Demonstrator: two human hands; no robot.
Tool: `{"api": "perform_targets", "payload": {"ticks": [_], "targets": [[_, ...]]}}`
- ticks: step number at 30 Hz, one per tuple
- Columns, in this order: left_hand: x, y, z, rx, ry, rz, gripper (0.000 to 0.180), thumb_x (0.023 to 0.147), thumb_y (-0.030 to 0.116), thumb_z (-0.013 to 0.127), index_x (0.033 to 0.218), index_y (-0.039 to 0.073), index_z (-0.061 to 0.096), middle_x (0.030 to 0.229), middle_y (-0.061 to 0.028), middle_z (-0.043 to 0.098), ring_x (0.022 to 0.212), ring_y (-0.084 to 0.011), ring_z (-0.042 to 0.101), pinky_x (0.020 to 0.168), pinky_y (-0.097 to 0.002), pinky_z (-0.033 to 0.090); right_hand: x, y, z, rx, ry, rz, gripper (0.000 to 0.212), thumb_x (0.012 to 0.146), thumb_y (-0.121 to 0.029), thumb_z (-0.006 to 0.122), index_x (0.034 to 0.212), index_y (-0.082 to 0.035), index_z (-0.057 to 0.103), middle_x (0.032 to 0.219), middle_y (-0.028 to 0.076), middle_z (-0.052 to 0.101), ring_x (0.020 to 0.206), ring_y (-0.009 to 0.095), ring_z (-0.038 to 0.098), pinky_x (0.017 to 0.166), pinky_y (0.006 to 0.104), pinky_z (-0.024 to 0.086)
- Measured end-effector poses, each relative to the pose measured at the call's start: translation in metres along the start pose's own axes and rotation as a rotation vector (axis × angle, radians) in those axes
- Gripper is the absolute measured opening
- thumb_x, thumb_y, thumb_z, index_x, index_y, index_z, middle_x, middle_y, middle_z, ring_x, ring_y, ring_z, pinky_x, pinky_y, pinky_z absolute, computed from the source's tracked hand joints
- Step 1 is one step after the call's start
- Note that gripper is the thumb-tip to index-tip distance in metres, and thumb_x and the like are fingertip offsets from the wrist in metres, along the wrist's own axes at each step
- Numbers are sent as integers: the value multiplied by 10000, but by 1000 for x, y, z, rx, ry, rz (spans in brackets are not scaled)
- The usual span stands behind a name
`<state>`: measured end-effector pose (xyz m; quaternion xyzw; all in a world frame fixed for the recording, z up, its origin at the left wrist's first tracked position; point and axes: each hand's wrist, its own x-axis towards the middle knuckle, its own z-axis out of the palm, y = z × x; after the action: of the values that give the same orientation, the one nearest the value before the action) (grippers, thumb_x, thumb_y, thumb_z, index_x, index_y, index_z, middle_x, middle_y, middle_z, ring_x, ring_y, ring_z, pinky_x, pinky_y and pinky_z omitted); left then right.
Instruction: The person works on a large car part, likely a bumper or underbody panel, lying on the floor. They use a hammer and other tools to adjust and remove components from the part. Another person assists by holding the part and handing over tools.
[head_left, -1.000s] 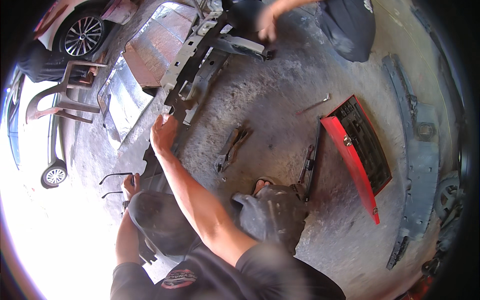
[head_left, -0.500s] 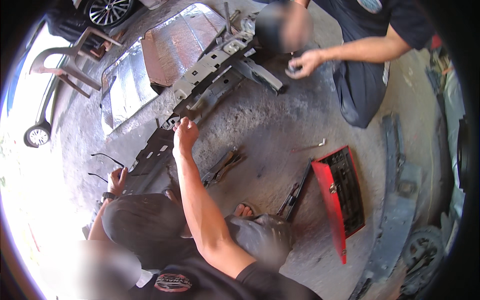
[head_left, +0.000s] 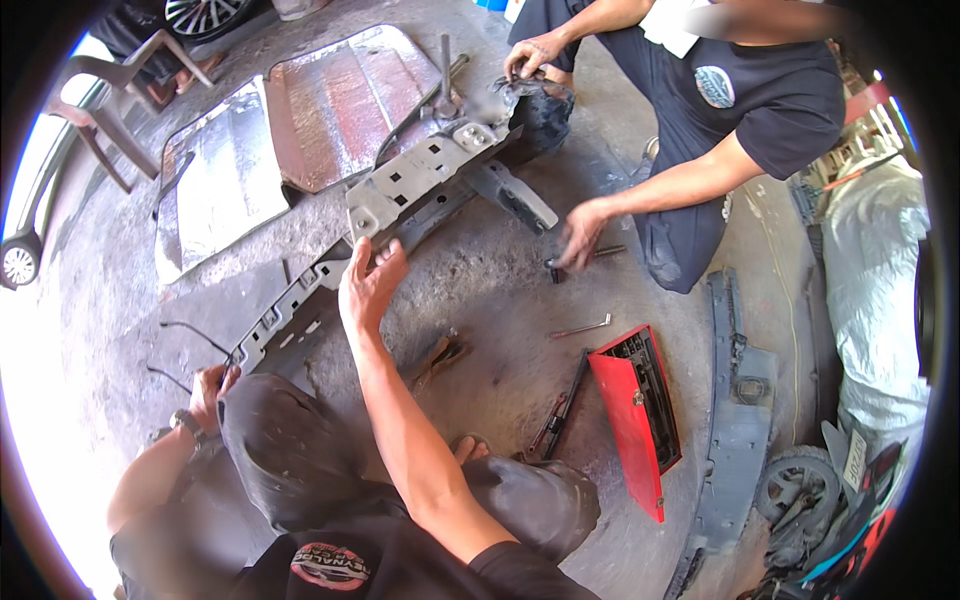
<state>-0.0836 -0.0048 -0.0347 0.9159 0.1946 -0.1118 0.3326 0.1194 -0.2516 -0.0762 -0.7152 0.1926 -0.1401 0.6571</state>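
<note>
A long grey metal car frame part (head_left: pixel 405 178) with punched holes runs diagonally from the upper middle toward my left hand. My left hand (head_left: pixel 208 392), with a watch on the wrist, is closed around the frame's near left end. Two thin dark curved rods (head_left: pixel 195 338), like the arms of eyeglasses, stick out beside it. My right hand (head_left: pixel 370 285) is raised at the frame's lower edge, thumb and fingers apart, nothing visible in it. Across from me, a co-worker's one hand (head_left: pixel 535 52) rests at the far end, the other (head_left: pixel 582 232) hovers above a dark hand tool (head_left: pixel 557 270).
An open red toolbox (head_left: pixel 630 425) stands right of my knee, with dark tools (head_left: pixel 555 415) beside it and a wrench (head_left: pixel 582 327) on the floor. A long grey plastic panel (head_left: pixel 715 430) lies further right. Silvery panels (head_left: pixel 345 105) and a chair (head_left: pixel 105 90) are beyond the frame.
My view has shifted. My right hand's fingers have loosened from a closed grip. The co-worker has lowered one hand toward the floor and has the other on the frame's far end.
</note>
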Motion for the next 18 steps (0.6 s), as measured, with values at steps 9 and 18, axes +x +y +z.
{"api": "perform_targets", "payload": {"ticks": [9,18], "targets": [[4,-23,1,17,-45,213,463,931,310,589,681,-61,469,630,-265,430,579,-432,401,565,-471,334,79,-13,17,-247,117,83,693,979,-356,549,1387,144,297,1302,362,398,1196,472,459,1040,494,394],[4,-10,-5,-68,-17,330,425,676,326,719,697,-31,490,669,-227,491,628,-395,495,597,-444,384,103,21,42,-124,167,194,493,1008,-326,484,1100,157,513,1048,371,603,998,476,606,871,481,487]]}}
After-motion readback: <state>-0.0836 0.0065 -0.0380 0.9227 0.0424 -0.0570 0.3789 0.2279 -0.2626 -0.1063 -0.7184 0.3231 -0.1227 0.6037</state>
